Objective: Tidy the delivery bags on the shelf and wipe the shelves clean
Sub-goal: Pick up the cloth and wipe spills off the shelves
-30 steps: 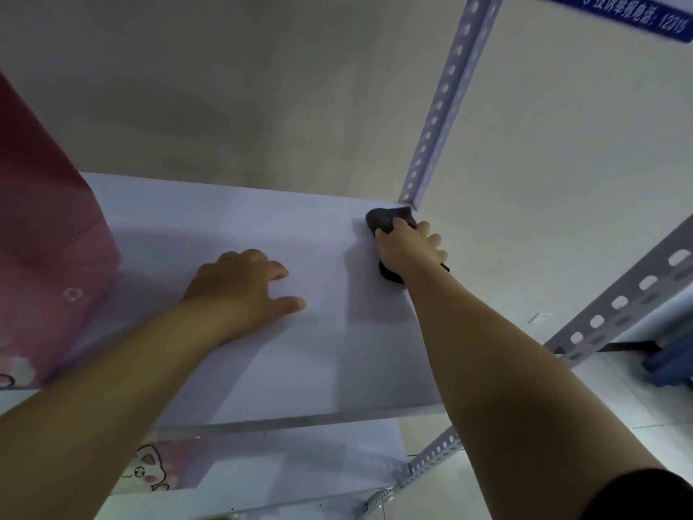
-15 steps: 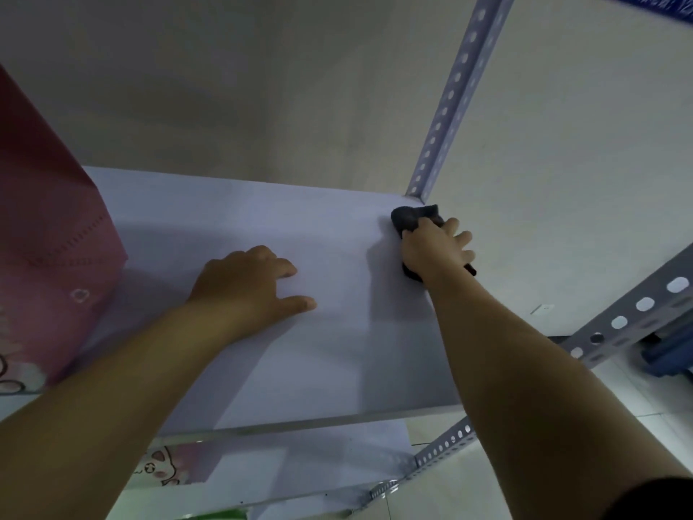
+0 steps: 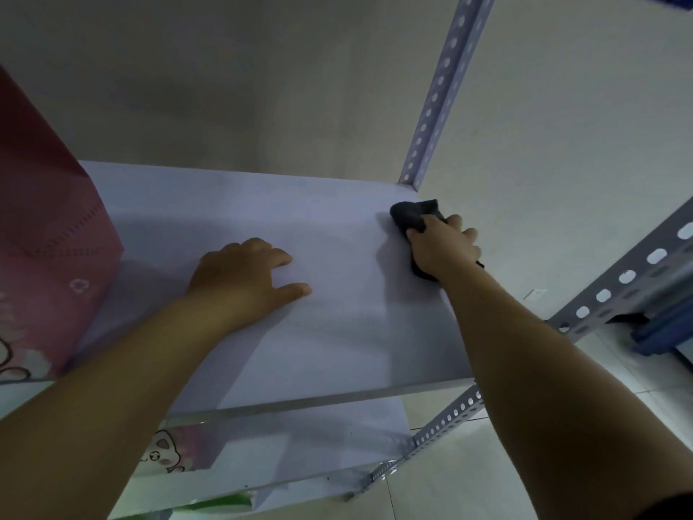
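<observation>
A white shelf board (image 3: 337,350) fills the middle of the view. My right hand (image 3: 444,245) presses a dark grey cloth (image 3: 412,213) onto the board's far right corner, just below the rear post. My left hand (image 3: 247,279) lies flat on the board's middle, fingers spread, holding nothing. A pink delivery bag (image 3: 48,238) stands on the same board at the far left, apart from both hands. On the shelf below, another pink bag with a cartoon face (image 3: 172,448) shows under the front edge.
A perforated grey rear post (image 3: 438,99) rises at the right corner, and a slanted perforated rail (image 3: 630,275) crosses the right side. The wall stands close behind the shelf. A blue object (image 3: 660,332) sits on the tiled floor at right. Something green (image 3: 210,506) peeks from the lowest shelf.
My right hand has stayed with the cloth at the far right corner of the board, shifting only slightly. My left hand has stayed flat in place.
</observation>
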